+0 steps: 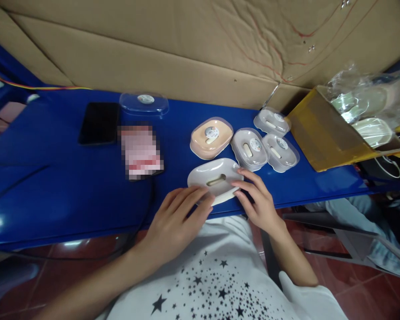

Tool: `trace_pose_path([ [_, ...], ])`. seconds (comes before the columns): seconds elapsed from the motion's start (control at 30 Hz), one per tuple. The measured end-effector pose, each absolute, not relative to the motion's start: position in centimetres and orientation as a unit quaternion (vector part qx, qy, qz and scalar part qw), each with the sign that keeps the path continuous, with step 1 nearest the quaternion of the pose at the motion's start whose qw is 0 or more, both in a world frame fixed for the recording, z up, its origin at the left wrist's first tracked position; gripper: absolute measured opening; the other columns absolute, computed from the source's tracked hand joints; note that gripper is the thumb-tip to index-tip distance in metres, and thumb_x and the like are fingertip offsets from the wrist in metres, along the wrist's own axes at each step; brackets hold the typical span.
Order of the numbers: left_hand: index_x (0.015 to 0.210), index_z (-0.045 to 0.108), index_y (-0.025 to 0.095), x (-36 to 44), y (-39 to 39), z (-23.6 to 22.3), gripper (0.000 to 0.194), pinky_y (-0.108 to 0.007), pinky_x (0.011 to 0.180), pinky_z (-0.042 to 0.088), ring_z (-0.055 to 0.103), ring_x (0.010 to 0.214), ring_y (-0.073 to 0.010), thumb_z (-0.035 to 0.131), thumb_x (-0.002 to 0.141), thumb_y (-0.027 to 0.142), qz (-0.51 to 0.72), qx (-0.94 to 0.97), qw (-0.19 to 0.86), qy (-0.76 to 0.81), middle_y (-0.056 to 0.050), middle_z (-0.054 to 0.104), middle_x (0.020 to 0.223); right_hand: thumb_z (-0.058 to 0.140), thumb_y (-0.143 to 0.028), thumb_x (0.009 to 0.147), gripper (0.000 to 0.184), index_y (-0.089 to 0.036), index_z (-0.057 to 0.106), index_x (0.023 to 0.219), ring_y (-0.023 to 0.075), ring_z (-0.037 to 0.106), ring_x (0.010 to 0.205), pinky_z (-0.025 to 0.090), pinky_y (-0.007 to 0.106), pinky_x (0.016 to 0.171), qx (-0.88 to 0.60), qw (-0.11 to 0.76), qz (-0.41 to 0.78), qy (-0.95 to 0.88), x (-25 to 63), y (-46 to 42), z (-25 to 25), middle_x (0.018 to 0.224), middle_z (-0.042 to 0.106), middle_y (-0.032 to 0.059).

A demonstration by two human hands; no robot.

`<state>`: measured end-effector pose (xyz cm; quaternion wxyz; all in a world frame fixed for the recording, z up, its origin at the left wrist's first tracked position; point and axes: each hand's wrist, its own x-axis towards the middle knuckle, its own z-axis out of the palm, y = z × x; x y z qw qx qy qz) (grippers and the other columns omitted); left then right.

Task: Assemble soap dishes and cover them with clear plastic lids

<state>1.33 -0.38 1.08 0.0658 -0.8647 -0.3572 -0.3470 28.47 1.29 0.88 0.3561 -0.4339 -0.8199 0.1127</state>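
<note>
A pale grey oval soap dish (216, 168), with a long slot in its base, sits at the front edge of the blue table. My left hand (182, 218) grips its near left rim, the fingers bent over the edge. At its right end, my right hand (257, 200) holds the rim between thumb and fingers. Just behind it is a peach soap dish (200, 142) under a clear lid with a round label. To the right stand three grey lidded dishes, the nearest grey soap dish (242, 155) close to my right fingers.
A loose clear lid (143, 104) lies at the back left. A black phone (99, 123) and a blurred-out pink item (140, 151) lie left of the dishes. An open cardboard box (326, 129) with plastic-wrapped dishes stands at right. Cardboard (153, 58) lines the back.
</note>
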Motion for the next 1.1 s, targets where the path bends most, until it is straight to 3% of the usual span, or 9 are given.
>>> trace_pose_path([
  [0.1,0.130,0.067,0.013,1.3,-0.2,1.2,0.028,-0.050,0.098,0.063,0.075,0.118,-0.0323,0.072,0.103,0.018,-0.330,-0.875,0.070,-0.348,-0.015,0.079,0.126,0.066,-0.025,0.106,0.033,-0.032,0.067,0.139,0.0335,0.059,0.144,0.055,0.061,0.117,-0.433,0.344,0.093,-0.828,28.7,1.2,0.9,0.145,0.062,0.0105],
  [0.23,0.134,0.067,0.015,1.0,-0.1,0.8,0.033,-0.049,0.105,0.061,0.072,0.125,-0.0317,0.068,0.102,0.009,-0.319,-0.881,0.065,-0.342,-0.013,0.078,0.130,0.073,-0.028,0.103,0.037,-0.032,0.068,0.140,0.0357,0.055,0.148,0.053,0.061,0.119,-0.425,0.329,0.073,-0.840,28.9,1.3,0.7,0.143,0.061,0.0115],
  [0.53,0.131,0.069,0.014,0.3,0.0,0.3,0.036,-0.048,0.105,0.063,0.072,0.126,-0.0315,0.066,0.098,0.001,-0.329,-0.882,0.065,-0.332,-0.014,0.078,0.128,0.074,-0.027,0.103,0.050,-0.034,0.063,0.151,0.0324,0.066,0.138,0.056,0.058,0.114,-0.391,0.308,0.014,-0.867,28.8,0.9,0.2,0.135,0.074,0.0082],
  [0.83,0.123,0.071,0.013,0.2,0.3,0.2,0.027,-0.048,0.107,0.063,0.073,0.122,-0.0301,0.066,0.098,0.002,-0.329,-0.886,0.053,-0.322,-0.014,0.077,0.122,0.071,-0.021,0.105,0.045,-0.028,0.064,0.149,0.0259,0.070,0.135,0.059,0.050,0.114,-0.353,0.313,0.048,-0.880,28.7,1.1,0.2,0.131,0.079,0.0077],
  [1.0,0.120,0.071,0.014,0.3,0.5,0.4,0.022,-0.049,0.105,0.064,0.072,0.120,-0.0298,0.062,0.102,0.006,-0.324,-0.887,0.040,-0.328,-0.013,0.075,0.120,0.067,-0.033,0.109,0.039,-0.031,0.064,0.148,0.0241,0.070,0.136,0.049,0.053,0.123,-0.327,0.273,0.054,-0.903,28.0,2.2,4.0,0.137,0.078,0.0049],
  [1.1,0.117,0.071,0.015,0.5,0.5,0.5,0.016,-0.048,0.104,0.064,0.072,0.118,-0.0289,0.060,0.105,0.012,-0.324,-0.885,0.036,-0.333,-0.012,0.075,0.117,0.054,-0.031,0.115,0.033,-0.030,0.067,0.145,0.0207,0.066,0.140,0.046,0.046,0.125,-0.267,0.236,0.049,-0.933,24.7,6.2,8.4,0.142,0.075,0.0034],
])
